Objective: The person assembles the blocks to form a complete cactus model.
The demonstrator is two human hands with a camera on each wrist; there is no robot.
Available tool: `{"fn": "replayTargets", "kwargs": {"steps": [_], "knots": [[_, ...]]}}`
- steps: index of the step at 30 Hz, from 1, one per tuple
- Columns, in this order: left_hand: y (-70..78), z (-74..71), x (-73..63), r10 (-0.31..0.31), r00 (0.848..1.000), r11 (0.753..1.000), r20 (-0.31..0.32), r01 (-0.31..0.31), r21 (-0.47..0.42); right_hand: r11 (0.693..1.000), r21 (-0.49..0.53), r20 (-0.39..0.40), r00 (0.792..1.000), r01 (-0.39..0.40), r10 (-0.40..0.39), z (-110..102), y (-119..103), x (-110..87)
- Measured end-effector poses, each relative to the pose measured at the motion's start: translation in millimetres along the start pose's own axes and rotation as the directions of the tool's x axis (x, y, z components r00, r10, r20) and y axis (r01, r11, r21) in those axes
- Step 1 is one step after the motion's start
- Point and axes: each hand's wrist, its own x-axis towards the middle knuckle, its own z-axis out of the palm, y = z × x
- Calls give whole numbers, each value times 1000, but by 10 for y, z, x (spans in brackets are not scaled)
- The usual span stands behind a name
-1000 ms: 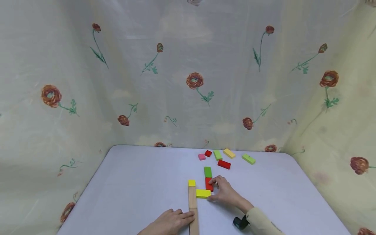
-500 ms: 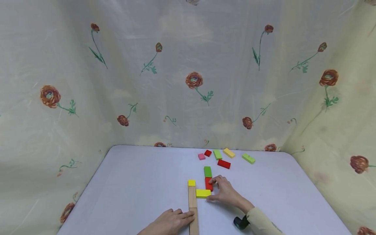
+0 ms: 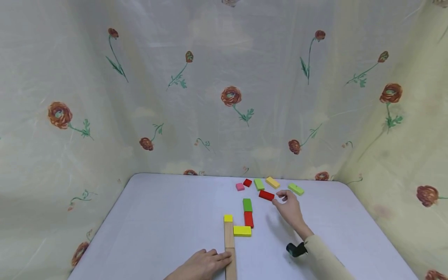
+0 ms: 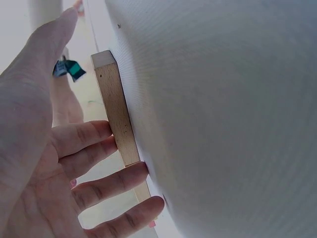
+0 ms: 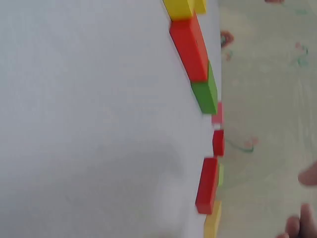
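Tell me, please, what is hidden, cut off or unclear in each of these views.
- Head view: the left forearm lies beyond the bottom edge; the black device is too small for detail.
- Left wrist view: the left hand hides part of the farther wooden block; a pink speck is too blurred to identify.
- Right wrist view: the right edge cuts off most of the right hand, also blurred.

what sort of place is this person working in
Probably a screened-off indoor tabletop workspace. Pale sheeting printed with red flowers hangs behind and beside a smooth, whitish table, on which long, plain wooden blocks and small, brightly coloured rectangular blocks lie.
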Motion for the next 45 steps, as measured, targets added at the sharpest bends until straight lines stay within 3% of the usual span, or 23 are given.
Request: {"fn": "replayTargets", "kwargs": {"steps": [3, 7, 11, 14, 22, 25, 31, 37, 45], "knots": [[-7, 4, 1, 3, 1000, 1000, -6, -3, 0, 997, 40, -161, 984, -69, 75, -85, 143, 154], [-18, 11, 5, -14, 1000, 1000, 2, 14, -10, 980, 97, -319, 927, -174, 196, -109, 296, 344], [-39, 11, 2, -21, 1000, 1000, -1, 21, -5, 941, 106, -331, 881, -322, 339, -81, 372, 505], [-49, 12, -1, -16, 1000, 1000, -12, 15, -7, 907, 83, -301, 857, -413, 417, -53, 420, 599], [-71, 39, -30, 45, 998, 999, -47, -44, 19, 814, -24, -287, 784, -580, 550, 26, 598, 792], [-83, 38, -34, 51, 998, 998, -43, -50, 25, 797, -57, -274, 777, -601, 566, 49, 635, 832], [-103, 39, -37, 63, 997, 997, -49, -60, 45, 785, -124, -266, 782, -608, 564, 52, 632, 870], [-104, 26, -33, 62, 998, 998, -30, -61, 24, 741, -208, -269, 766, -638, 584, 50, 641, 929], [-103, 20, -48, 74, 997, 997, -34, -73, 21, 718, -221, -280, 748, -660, 601, 105, 761, 1022]]}}
